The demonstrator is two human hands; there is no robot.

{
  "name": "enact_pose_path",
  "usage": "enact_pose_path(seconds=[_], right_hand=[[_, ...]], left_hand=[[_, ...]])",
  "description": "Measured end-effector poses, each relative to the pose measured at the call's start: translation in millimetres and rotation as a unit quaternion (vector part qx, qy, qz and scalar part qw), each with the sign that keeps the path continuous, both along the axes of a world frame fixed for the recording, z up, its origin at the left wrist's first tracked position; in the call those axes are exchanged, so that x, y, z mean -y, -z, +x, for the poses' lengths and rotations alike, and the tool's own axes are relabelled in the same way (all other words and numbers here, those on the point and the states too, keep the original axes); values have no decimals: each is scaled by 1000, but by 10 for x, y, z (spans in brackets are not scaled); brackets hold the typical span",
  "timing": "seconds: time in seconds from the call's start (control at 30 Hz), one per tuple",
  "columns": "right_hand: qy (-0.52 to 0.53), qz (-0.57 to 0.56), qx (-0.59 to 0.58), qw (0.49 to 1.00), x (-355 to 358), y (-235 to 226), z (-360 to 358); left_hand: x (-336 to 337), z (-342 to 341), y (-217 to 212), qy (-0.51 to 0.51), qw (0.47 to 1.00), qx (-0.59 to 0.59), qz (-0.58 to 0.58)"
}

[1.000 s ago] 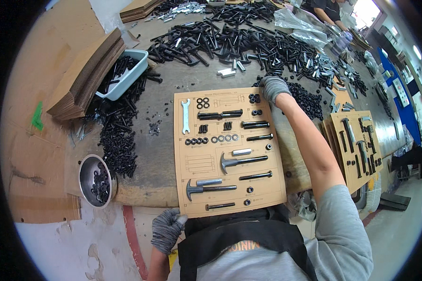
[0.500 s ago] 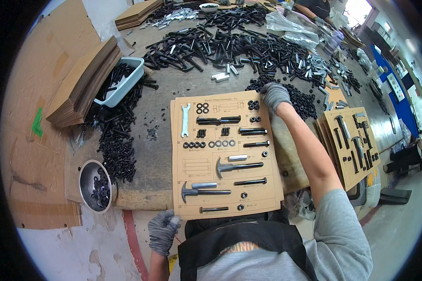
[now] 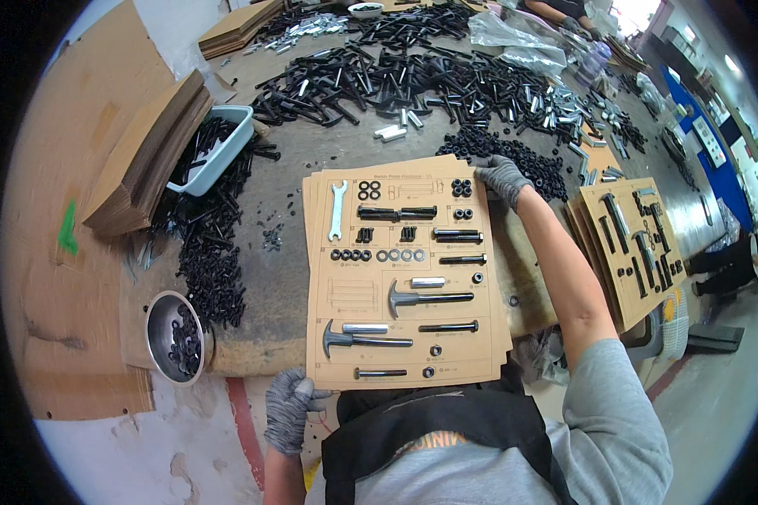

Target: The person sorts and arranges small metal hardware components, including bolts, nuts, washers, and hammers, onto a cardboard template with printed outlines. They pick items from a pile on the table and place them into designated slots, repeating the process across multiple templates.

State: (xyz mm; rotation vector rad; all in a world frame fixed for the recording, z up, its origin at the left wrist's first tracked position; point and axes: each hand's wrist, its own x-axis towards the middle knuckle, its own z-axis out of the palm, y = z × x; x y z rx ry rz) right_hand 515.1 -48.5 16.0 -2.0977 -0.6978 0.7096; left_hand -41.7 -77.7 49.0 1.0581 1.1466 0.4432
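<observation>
A stack of brown cardboard sheets (image 3: pixel 358 290) lies at the table's front edge. On its top sheet sit an open-end wrench (image 3: pixel 338 210), two hammer-shaped black pieces, one of them a T-headed piece (image 3: pixel 429 298), black bolts (image 3: pixel 463 260), silver sleeves (image 3: pixel 428 283), nuts and washers. My right hand (image 3: pixel 505 181), in a grey glove, is closed on the far right corner of the stack. At the near left corner, my gloved left hand (image 3: pixel 290 412) pinches the cardboard edge between thumb and fingers. Sheets beneath stick out unevenly at the sides.
Piles of black bolts (image 3: pixel 387 80) and black nuts (image 3: pixel 522 164) cover the table behind. A metal bowl (image 3: pixel 154 337) and a pale blue bin (image 3: pixel 242 139) stand left. More filled sheets (image 3: pixel 615 295) lean at right. A co-worker's gloved hand (image 3: pixel 574 25) shows far right.
The sheets have shifted slightly, and lower ones now stick out more at the top and right. My left hand has risen a little, and its thumb and fingers show more clearly.
</observation>
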Motion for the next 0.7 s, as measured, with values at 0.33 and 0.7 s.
enact_pose_path(seconds=[0.33, 0.7], right_hand=[[30, 85, -256, 962, 636, -179, -410], [33, 102, -144, 984, 1108, -282, -160]], left_hand=[[-192, 290, -150, 58, 998, 23, -3], [-298, 746, -410, 109, 988, 41, 103]])
